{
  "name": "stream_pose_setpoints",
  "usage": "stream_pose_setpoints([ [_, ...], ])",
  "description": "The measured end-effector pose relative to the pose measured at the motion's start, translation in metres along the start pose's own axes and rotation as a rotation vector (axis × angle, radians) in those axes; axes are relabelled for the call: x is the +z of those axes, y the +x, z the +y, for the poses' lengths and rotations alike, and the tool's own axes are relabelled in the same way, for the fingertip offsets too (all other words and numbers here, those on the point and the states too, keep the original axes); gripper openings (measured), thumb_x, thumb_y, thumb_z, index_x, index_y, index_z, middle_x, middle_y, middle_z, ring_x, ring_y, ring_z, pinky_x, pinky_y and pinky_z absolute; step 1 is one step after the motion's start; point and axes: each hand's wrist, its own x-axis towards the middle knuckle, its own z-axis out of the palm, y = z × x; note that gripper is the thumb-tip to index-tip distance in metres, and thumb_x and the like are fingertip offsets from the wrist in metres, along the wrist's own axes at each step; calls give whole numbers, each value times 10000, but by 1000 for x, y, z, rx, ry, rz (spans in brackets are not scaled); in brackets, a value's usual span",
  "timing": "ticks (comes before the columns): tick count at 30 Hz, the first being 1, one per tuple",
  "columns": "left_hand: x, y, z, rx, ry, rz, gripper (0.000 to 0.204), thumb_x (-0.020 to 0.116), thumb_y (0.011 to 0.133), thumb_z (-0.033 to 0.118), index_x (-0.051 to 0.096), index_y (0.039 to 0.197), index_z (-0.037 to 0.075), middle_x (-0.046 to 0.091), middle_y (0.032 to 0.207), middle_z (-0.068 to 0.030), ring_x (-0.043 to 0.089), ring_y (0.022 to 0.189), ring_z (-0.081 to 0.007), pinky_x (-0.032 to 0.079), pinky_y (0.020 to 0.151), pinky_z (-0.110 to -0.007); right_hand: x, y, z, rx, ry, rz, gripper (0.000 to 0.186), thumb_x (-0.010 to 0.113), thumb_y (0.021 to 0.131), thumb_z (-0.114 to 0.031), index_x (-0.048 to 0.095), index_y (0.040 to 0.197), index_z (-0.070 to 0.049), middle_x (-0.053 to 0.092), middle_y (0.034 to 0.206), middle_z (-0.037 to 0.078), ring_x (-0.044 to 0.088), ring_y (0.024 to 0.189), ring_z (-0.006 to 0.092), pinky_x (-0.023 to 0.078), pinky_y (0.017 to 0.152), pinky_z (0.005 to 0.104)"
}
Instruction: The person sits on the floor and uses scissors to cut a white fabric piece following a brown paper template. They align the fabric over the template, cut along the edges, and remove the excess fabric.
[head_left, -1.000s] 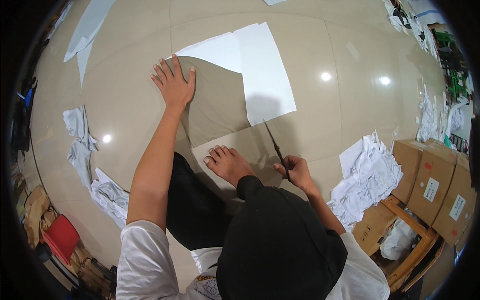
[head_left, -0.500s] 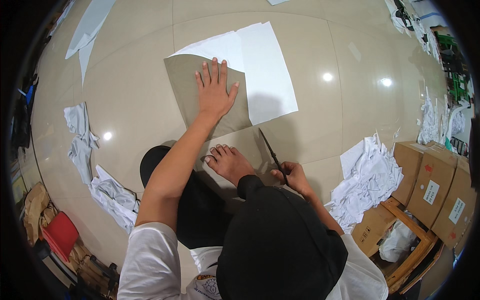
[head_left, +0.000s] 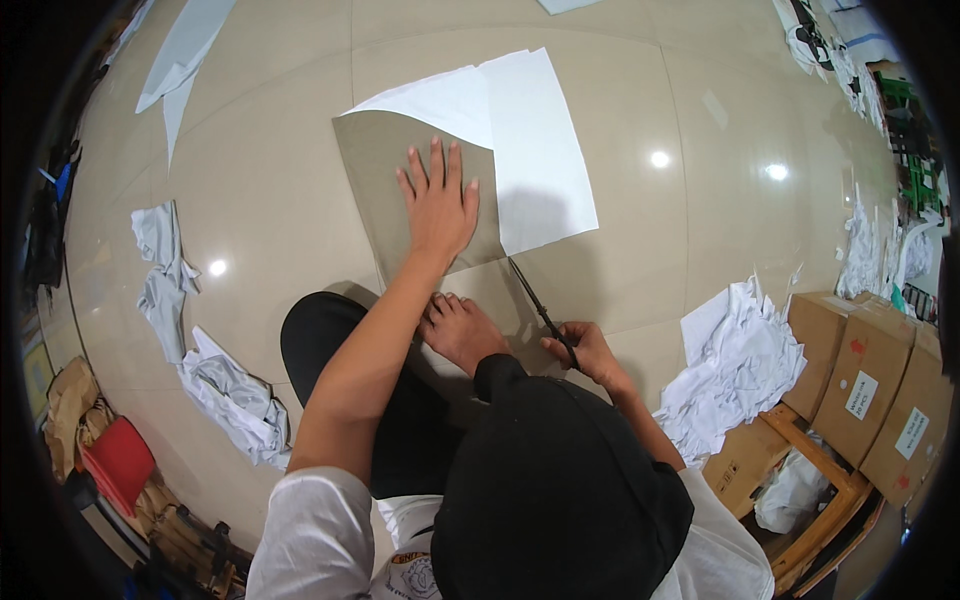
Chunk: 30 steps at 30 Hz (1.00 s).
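My left hand lies flat with fingers apart on a khaki fabric piece. Beneath and beside that piece is a white sheet, showing along the top and right. My right hand grips long dark scissors, angled up-left, their tips at the lower edge where khaki and white meet. Whether the tips touch the cloth, I cannot tell. My bare foot rests on the floor just below the fabric, near my left wrist. A black cap fills the lower middle of the view.
Crumpled white fabric lies right of my hands, beside cardboard boxes and a wooden frame. More white scraps lie on the tiled floor at left. A red object and brown paper are at lower left.
My left hand has moved rightward from the khaki piece's left edge and slightly down onto its middle. The scissor tips have shifted left and down. My left leg has spread outward.
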Motion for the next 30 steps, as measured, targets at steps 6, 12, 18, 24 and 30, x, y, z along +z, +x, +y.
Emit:
stream_pose_setpoints([
  [6, -6, -36, -8, -158, 60, 57, 783, 477, 1150, 514, 321, 1795, 97, 217, 1869, -243, 106, 1705, -575, 28, 1332, -777, 9, 10, 4, 1, 30, 14, 434, 892, 990, -379, 715, 818, -22, 644, 675, 14, 598, 588, 97, 455, 550, 295],
  [12, -4, -43, -22, -283, 86, 83, 834, 446, 1149, 560, 258, 1816, 96, 147, 1890, -237, 42, 1716, -570, -7, 1334, -772, 17, 16, 12, -23, 74, 35, 441, 894, 985, -375, 688, 779, -44, 636, 649, 13, 585, 569, 94, 440, 532, 295],
  [18, -5, -41, -21, -349, 153, 18, 860, 436, 1144, 579, 213, 1829, 108, 114, 1898, -226, 6, 1705, -599, -17, 1337, -774, 21, 21, 9, -41, 68, 54, 422, 897, 971, -345, 678, 767, -47, 630, 635, 15, 571, 568, 86, 408, 518, 290],
  [24, -7, -41, -20, -342, 142, 32, 853, 445, 1142, 577, 241, 1822, 105, 138, 1893, -227, 24, 1701, -606, 0, 1336, -778, 23, 24, 10, -46, 88, 52, 411, 898, 979, -322, 675, 769, -48, 624, 628, 15, 556, 549, 87, 398, 509, 291],
  [30, -5, -42, -21, -337, 164, 53, 846, 450, 1139, 578, 266, 1816, 105, 154, 1891, -226, 43, 1699, -607, 13, 1336, -778, 24, 23, 7, -42, 119, 42, 423, 907, 984, -319, 647, 758, -73, 624, 631, 9, 561, 539, 87, 406, 498, 280],
])
